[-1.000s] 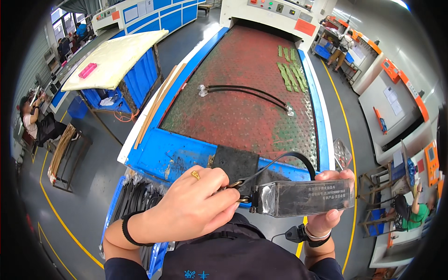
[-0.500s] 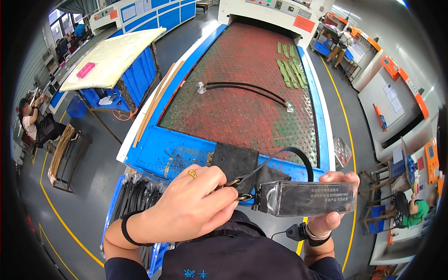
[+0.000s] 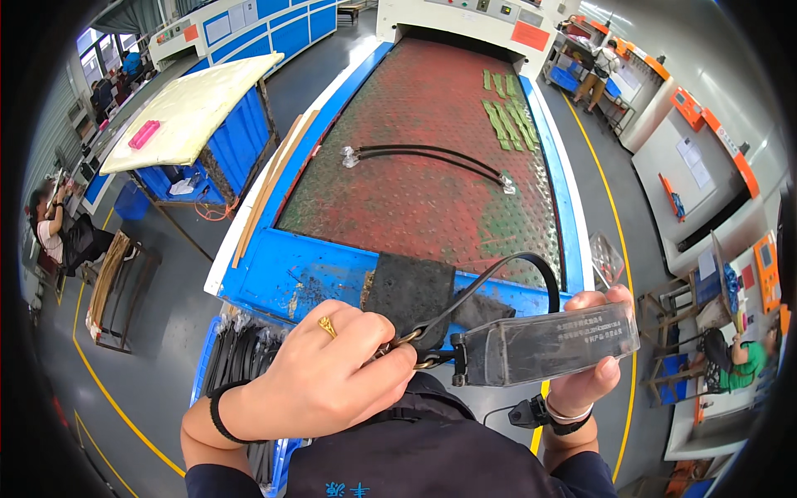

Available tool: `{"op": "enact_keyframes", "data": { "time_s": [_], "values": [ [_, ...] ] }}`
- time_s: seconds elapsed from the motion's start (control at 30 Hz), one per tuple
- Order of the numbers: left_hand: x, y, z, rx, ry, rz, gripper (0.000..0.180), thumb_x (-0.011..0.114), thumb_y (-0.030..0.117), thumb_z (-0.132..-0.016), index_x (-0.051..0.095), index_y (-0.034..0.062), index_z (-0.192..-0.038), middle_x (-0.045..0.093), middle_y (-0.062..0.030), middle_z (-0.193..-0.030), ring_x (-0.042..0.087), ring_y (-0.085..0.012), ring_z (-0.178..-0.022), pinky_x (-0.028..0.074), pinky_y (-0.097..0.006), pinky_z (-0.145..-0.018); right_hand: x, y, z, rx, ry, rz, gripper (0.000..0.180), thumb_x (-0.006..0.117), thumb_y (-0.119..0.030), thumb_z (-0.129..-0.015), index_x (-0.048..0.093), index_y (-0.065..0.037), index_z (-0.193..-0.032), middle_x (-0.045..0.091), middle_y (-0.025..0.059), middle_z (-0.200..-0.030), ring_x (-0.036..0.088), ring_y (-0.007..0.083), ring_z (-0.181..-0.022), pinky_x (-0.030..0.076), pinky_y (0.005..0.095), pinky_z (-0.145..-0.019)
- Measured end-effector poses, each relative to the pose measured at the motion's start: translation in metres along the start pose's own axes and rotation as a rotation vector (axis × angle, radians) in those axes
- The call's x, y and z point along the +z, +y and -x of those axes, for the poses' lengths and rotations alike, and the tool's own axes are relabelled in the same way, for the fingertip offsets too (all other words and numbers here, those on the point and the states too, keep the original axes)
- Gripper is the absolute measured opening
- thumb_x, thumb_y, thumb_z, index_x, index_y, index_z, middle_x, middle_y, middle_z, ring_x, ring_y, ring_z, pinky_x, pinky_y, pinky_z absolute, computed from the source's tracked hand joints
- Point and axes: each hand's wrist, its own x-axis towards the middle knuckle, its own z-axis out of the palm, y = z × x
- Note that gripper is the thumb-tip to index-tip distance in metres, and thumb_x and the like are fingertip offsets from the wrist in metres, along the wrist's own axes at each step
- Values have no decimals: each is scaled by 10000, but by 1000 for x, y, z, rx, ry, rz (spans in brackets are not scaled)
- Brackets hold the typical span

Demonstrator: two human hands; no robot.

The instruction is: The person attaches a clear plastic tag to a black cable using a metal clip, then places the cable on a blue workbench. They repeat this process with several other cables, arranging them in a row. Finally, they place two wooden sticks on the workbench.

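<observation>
Box (image 3: 544, 344) held between left hand (image 3: 320, 373) and right hand (image 3: 579, 393)!
The left pinches the clasps (image 3: 410, 336), the right grips the far end; a slack pinch could let the clasps slip, swinging the strap (image 3: 550, 282) loose. Long axis runs left to right, clasp end leftward, far end slightly higher in view.

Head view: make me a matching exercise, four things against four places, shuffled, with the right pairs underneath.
Things
1. dark clear case
2. pink tray
3. green strips
4. gold ring

Places
A. on the far right part of the red-and-green belt
B. on a finger of the left hand
C. held in the right hand
D. on the pale yellow tabletop

Right pairs: 1-C, 2-D, 3-A, 4-B
</observation>
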Motion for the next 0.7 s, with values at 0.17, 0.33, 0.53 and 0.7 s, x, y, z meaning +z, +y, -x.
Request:
{"op": "enact_keyframes", "data": {
  "time_s": [0.17,0.33,0.53,0.7],
  "values": [
    [-1,1,-1,18,-3,-15,251,734,72,-619,615,31,-837,470,-56,-797,504,-168,-628,422,-299,-607,8,-2,-1,7,-39,73,747,645,-536,-675,387,-66,-1195,542,99,-922,526,149,-829,449,245,-719],
    [-1,1,-1,25,-17,-4,243,727,71,-621,615,32,-833,470,-57,-791,502,-168,-622,421,-295,-603,9,0,-2,-14,-58,72,752,651,-531,-668,388,-64,-1194,540,105,-922,525,150,-839,443,243,-714],
    [1,1,3,-51,-2,11,224,725,74,-635,621,46,-831,477,-56,-791,499,-171,-619,418,-297,-597,-12,3,3,-113,-71,65,745,632,-503,-699,373,-52,-1231,529,108,-974,534,168,-870,470,278,-728],
    [5,-2,8,-138,40,48,194,720,74,-650,626,56,-819,489,-54,-775,505,-180,-624,418,-307,-576,-22,-1,6,-148,190,-125,823,630,-534,-727,301,-74,-1326,466,121,-1133,526,235,-1002,492,374,-802]
  ]
}}
